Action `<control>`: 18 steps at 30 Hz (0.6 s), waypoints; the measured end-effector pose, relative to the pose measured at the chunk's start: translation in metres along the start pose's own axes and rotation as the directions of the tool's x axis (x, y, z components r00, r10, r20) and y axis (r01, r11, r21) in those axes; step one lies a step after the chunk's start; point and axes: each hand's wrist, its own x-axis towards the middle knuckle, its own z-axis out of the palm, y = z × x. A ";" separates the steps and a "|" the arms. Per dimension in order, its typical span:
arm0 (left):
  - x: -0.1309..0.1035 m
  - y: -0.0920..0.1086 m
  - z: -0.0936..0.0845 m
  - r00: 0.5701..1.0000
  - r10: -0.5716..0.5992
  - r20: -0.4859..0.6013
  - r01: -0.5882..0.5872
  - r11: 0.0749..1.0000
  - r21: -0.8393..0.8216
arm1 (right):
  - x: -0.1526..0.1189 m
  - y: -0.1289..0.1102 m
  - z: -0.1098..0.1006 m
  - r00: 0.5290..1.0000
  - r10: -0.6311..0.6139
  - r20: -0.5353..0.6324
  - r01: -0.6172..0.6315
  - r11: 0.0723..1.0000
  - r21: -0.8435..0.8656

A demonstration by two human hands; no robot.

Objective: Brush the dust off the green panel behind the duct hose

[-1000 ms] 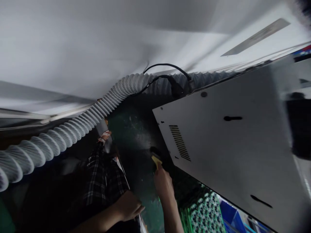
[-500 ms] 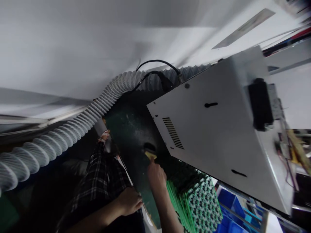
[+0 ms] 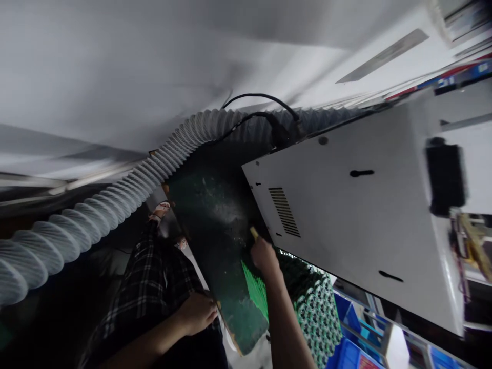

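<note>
Beneath the grey cabinet (image 3: 357,205), on the dark green board (image 3: 215,241), a yellow-tipped tool (image 3: 254,233) is shown clasped in the right hand (image 3: 264,256), its long axis pointing up-board, while the left hand (image 3: 198,312), fingers curled, is pressed near the board's lower edge.

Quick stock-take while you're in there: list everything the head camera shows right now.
Ribbed hose: one, white-grey, running from lower left up behind the cabinet.
Metal cabinet: one, pale grey, right, with a vent slot.
Black cables: two, at the cabinet's top corner.
Green board: one, dark, scuffed, centre.
Green cell rack: one, under the cabinet.
Blue bins: several, lower right.
Yellow tool: one, against the board.
Right hand: holds the yellow tool.
Left hand: at the board's lower edge.
</note>
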 end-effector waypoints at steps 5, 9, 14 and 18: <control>0.003 -0.008 0.006 0.999 -0.019 -0.036 0.016 0.997 -0.081 | -0.025 0.004 0.014 0.996 0.051 0.080 -0.055 0.997 0.058; -0.001 -0.011 0.011 0.995 -0.086 -0.047 0.080 0.992 -0.102 | 0.015 -0.020 -0.020 0.979 -0.030 -0.204 0.044 0.997 0.065; -0.002 -0.013 0.012 0.992 -0.116 -0.049 0.107 0.981 -0.160 | 0.013 -0.036 -0.008 0.976 -0.140 -0.167 0.136 0.990 -0.040; 0.000 -0.028 0.005 0.976 -0.212 -0.049 0.200 0.963 -0.180 | -0.026 -0.026 0.016 0.987 -0.146 -0.068 0.143 0.989 -0.043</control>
